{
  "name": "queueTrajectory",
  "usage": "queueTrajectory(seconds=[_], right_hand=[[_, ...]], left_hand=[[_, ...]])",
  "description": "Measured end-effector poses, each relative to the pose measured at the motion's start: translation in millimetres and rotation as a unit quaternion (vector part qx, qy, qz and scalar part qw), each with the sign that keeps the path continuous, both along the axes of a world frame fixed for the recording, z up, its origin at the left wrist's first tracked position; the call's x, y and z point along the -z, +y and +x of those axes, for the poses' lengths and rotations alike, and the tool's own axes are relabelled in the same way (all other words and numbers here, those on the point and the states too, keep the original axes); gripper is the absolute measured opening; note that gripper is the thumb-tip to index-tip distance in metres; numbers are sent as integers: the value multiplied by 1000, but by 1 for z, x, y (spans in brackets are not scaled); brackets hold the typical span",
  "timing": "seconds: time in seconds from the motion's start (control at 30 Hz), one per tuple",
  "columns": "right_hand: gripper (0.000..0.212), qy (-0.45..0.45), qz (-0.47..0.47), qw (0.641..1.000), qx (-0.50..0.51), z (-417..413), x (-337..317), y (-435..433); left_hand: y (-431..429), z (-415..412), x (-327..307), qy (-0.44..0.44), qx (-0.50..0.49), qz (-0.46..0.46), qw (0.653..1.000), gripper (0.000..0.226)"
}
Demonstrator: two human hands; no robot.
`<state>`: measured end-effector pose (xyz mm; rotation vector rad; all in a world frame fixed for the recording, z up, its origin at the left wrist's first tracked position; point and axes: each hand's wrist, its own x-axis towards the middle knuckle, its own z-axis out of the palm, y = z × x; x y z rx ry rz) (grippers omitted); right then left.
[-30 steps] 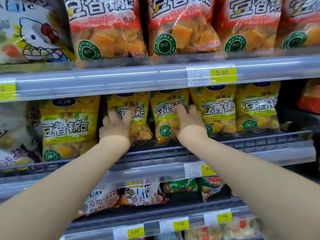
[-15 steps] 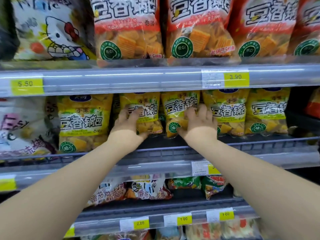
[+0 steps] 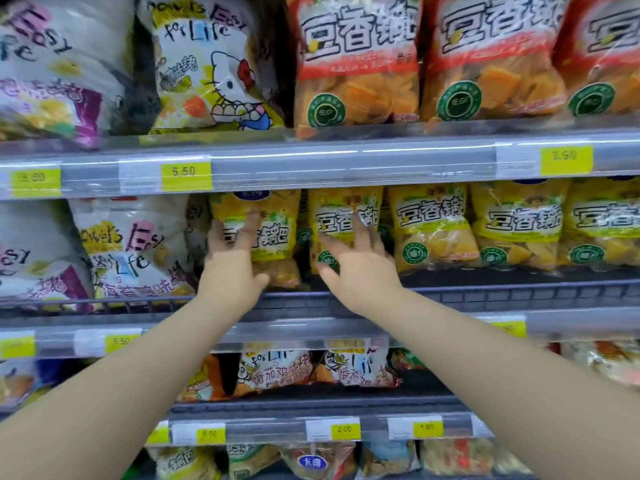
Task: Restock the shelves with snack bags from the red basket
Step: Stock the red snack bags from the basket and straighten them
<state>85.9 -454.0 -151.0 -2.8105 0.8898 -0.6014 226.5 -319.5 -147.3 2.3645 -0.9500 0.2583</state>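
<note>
Two yellow plastic snack bags stood upright behind the front edge of the grey middle shelf (image 3: 485, 296), long axes vertical: left hand (image 3: 230, 275) flat against the left-side bag (image 3: 277, 216), right hand (image 3: 362, 271) against the adjoining bag (image 3: 337, 206), fingers (image 3: 251, 226) straight, spread, gripping nothing.

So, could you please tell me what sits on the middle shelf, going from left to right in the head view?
far-left white bag → pink-lettered white bag → yellow bag behind the left hand (left hand) → yellow bag behind the right hand (right hand) → third yellow bag → fourth yellow bag → fifth yellow bag
</note>
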Motion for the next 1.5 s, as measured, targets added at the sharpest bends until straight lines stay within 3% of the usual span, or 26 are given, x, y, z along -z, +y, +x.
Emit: queueTrajectory(seconds=[0.13,0.33,0.67,0.87,1.0,1.13,1.3,1.5], right_hand=[[45,59,17,997,54,14,-4,-12],[56,92,-16,989,114,16,1,-15],[45,-14,-19,997,72,-2,11,-7],[43,-31,-57,995,70,-29,14,-13],[41,-40,-82,992,85,-48,15,-16],[42,-8,-94,987,130,-74,12,-21],[41,1,-3,983,183,-103,-8,-52],[46,91,69,983,141,-94,-9,-78]], left_hand=[[-17,1,-1,-40,7,31,999,96],[-52,4,3,-26,-60,25,998,98],[-51,8,8,1,21,-22,1000,99],[-27,-11,11,-131,65,-8,989,77],[-23,-24,9,-246,138,24,959,57],[-30,-45,6,-184,179,84,963,47],[-48,-60,1,-120,207,91,967,47],[-51,-54,24,-85,84,179,977,67]])
